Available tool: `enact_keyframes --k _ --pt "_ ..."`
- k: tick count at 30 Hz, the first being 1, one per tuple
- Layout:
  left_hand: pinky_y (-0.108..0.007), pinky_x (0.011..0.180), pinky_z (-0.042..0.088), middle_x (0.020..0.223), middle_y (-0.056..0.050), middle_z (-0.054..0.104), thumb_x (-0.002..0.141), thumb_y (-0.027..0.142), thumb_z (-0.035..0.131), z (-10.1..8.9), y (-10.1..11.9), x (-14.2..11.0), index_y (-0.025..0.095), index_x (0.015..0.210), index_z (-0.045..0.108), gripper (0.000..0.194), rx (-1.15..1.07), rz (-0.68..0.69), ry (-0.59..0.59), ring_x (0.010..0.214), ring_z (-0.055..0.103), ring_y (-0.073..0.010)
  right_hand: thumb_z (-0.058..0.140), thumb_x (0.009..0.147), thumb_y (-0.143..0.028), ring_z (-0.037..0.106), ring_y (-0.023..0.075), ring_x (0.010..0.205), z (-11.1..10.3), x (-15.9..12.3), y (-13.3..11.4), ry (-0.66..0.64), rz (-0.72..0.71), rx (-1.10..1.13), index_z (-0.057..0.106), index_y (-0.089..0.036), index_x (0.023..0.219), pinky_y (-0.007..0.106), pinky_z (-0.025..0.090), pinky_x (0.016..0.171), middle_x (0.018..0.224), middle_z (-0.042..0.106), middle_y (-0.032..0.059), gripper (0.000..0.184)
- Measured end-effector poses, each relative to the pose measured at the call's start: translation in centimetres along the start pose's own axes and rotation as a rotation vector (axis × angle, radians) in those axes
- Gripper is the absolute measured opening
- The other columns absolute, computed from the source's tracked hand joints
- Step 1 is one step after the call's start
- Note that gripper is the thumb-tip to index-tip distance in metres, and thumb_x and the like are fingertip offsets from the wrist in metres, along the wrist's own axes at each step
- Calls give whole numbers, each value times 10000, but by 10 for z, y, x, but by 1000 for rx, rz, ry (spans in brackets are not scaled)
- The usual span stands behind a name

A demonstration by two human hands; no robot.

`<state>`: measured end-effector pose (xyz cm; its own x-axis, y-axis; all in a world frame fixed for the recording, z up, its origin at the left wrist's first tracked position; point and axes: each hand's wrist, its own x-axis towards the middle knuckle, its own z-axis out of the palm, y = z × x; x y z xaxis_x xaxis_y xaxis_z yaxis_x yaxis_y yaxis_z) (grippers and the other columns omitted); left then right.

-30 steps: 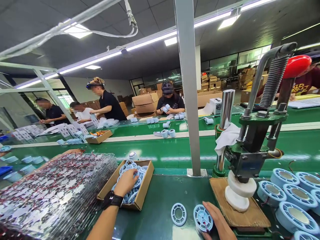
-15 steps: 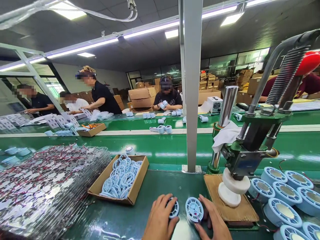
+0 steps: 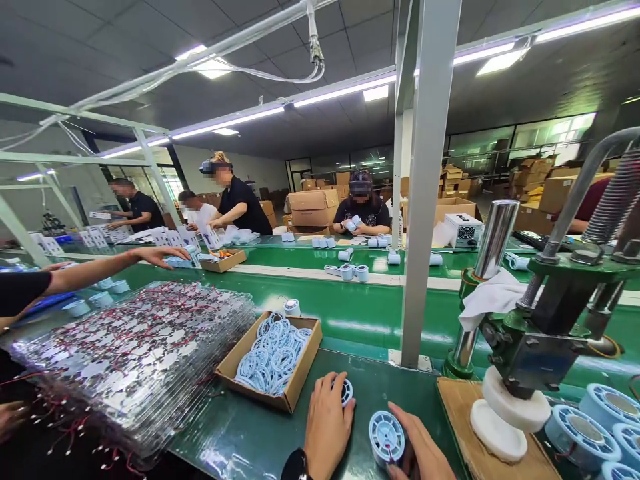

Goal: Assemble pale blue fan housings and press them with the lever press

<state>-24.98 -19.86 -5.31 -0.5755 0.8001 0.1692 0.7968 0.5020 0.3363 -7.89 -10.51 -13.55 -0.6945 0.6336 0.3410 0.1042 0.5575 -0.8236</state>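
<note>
My left hand (image 3: 327, 423), with a dark band at its wrist, is closed round a light blue slotted ring (image 3: 347, 393), partly hidden under the fingers. Just to the right, my right hand (image 3: 425, 445) grips a light blue round housing (image 3: 386, 433) by its side, thumb at the front. Spokes and a small red wire show on the housing's top. The two parts are apart, over the dark green bench top. A cardboard box (image 3: 306, 381) full of light blue rings (image 3: 273, 353) stands left of my left hand.
To the right is a hand press (image 3: 530, 347) with white round pads over a brown board (image 3: 463, 413); several housings (image 3: 583, 433) stand beyond it. Stacked clear trays (image 3: 150, 340) of wired parts lie left. A co-worker's arm (image 3: 100, 270) reaches over them. A grey post (image 3: 425, 200) rises ahead.
My view has swung left, bringing a co-worker's arm into sight. My left hand and its ring have moved slightly away from the housing, towards the box. My right hand still grips the housing.
</note>
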Motion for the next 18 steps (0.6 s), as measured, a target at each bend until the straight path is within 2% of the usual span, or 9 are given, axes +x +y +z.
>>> enact_keyframes --k 3,5,9,12,14,16,18 --pt "-443 1066 405 1347 -130 568 840 134 430 -2 -8 -11 170 1347 539 520 27 -13 -23 1271 489 -275 513 714 -118 616 214 1112 -3 34 -24 -93 30 -46 504 -191 1375 291 494 975 1285 577 89 665" --pt "-437 1056 422 1353 -118 572 815 139 452 -1 -19 -18 205 1347 547 544 27 11 -44 1274 497 -274 478 738 -102 564 217 1203 -1 55 -39 -101 64 -47 503 -179 1369 318 437 1052 1283 571 97 636" --pt "-414 1050 450 1334 -107 602 743 150 551 13 -50 -25 236 1332 570 596 -13 89 -66 1248 532 -277 467 692 -53 563 197 1199 14 80 -56 -140 42 -4 464 -197 1392 299 430 1048 1288 560 83 714" --pt "-425 1020 484 1314 -107 626 693 206 695 24 -70 -26 255 1322 580 641 -62 143 -95 1212 561 -302 452 645 -29 545 188 1227 29 80 -49 -159 -6 -9 421 -221 1424 281 438 1040 1358 510 73 803" --pt "-436 985 512 1306 -113 634 704 339 762 26 -77 -27 262 1301 594 625 -87 177 -63 1185 582 -311 442 649 -42 546 191 1223 37 75 -37 -101 -46 -10 419 -233 1426 284 455 1025 1378 490 71 800" --pt "-422 967 527 1300 -121 633 738 469 741 19 -77 -28 254 1267 613 586 -100 236 -2 1162 601 -300 440 679 -69 611 179 1089 42 70 -22 -55 -87 22 431 -230 1418 278 504 953 1328 523 78 757" --pt "-383 943 538 1220 -121 667 811 497 659 4 -70 -30 226 1183 647 460 -110 303 63 1105 630 -268 450 714 -113 640 151 855 43 65 -8 -30 -112 75 464 -214 1392 260 547 815 1196 591 80 685"
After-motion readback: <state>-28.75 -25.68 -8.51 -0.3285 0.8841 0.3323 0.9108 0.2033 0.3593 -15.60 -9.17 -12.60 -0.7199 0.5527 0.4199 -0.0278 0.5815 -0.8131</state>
